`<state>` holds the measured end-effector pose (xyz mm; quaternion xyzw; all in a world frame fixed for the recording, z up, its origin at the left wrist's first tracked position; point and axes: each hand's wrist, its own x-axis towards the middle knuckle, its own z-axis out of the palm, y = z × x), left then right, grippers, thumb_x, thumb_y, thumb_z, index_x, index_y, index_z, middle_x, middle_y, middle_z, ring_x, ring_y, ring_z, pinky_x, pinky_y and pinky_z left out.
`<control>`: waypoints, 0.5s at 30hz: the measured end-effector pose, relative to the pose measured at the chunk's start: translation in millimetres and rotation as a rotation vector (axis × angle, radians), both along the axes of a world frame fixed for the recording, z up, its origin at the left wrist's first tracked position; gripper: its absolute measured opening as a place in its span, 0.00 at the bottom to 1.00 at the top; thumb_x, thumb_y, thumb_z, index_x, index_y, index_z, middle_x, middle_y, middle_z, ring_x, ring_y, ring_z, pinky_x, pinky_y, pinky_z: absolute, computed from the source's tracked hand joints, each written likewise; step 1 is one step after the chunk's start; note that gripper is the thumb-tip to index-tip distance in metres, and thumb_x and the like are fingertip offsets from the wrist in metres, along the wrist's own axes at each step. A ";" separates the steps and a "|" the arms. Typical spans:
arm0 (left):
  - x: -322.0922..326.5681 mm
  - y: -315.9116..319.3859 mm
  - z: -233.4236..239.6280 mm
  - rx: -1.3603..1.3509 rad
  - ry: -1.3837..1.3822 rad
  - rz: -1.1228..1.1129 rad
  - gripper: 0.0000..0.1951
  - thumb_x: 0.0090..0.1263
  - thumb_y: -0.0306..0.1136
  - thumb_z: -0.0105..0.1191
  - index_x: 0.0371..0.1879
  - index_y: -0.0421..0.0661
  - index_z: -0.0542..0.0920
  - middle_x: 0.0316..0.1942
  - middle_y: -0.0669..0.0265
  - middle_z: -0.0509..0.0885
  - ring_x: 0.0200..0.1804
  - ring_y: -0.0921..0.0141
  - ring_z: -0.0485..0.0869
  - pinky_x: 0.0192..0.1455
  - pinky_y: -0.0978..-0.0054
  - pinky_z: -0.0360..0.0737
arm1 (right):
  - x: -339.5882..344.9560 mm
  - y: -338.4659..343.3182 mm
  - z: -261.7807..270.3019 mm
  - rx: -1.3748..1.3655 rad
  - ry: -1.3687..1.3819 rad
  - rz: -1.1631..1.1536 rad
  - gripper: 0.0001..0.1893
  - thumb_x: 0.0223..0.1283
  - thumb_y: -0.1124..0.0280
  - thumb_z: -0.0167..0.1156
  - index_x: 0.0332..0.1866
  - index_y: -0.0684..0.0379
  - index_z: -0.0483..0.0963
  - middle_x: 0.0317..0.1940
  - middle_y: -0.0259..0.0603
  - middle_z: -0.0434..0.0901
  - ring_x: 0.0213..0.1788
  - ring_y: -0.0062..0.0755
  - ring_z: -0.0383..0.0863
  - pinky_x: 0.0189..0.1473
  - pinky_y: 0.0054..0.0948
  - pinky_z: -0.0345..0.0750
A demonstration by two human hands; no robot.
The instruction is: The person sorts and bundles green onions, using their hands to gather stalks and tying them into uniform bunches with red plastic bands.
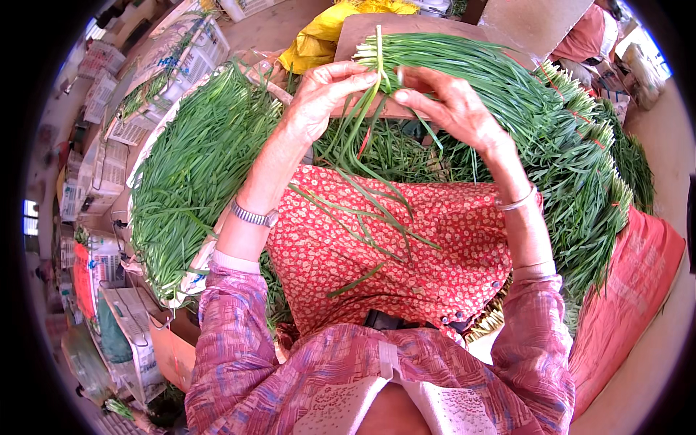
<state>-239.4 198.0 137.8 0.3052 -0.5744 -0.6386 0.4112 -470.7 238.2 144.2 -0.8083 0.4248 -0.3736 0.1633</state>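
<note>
A few garlic chive stalks (379, 51) stand upright between my hands, pale ends up and green leaves trailing down to my lap. My left hand (334, 92) pinches them between thumb and fingers. Close on the right, my right hand (448, 100) has its thumb and fingers curled near the leaves; its fingertips are blurred, and whether it grips a leaf is unclear. Just behind both hands, a bunch of garlic chives (440, 51) lies on a brown board (353, 32), white ends to the left. Loose leaves lie on the red floral apron (391, 228).
At left, a large heap of loose chives (201, 157) fills a pale container. Tied bundles (576, 157) with red bands are stacked at right, by a red sack (636, 288). A yellow sack (315, 38) sits behind the board. White plastic crates (130, 304) line the far left.
</note>
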 end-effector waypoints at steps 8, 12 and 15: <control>0.6 23.2 19.7 -0.437 -0.131 0.279 0.10 0.65 0.29 0.65 0.44 0.38 0.87 0.31 0.67 0.87 0.32 0.80 0.81 0.38 0.83 0.79 | 49.6 15.1 -24.9 -0.028 -0.186 -0.052 0.14 0.68 0.62 0.57 0.39 0.64 0.78 0.25 0.55 0.78 0.31 0.58 0.79 0.34 0.47 0.74; 25.2 25.5 28.6 -0.421 -0.188 0.351 0.10 0.67 0.29 0.63 0.44 0.39 0.87 0.32 0.68 0.87 0.31 0.81 0.80 0.37 0.83 0.78 | 16.2 23.2 -34.2 -0.113 -0.013 -0.129 0.14 0.68 0.62 0.56 0.42 0.64 0.76 0.35 0.54 0.80 0.38 0.59 0.80 0.38 0.47 0.76; 45.6 21.0 27.1 -0.400 -0.197 0.399 0.10 0.67 0.30 0.63 0.44 0.40 0.87 0.32 0.69 0.87 0.31 0.81 0.80 0.37 0.83 0.78 | -12.5 42.7 -8.2 0.205 -0.219 -0.213 0.16 0.72 0.59 0.54 0.43 0.64 0.76 0.36 0.48 0.83 0.40 0.44 0.83 0.43 0.40 0.79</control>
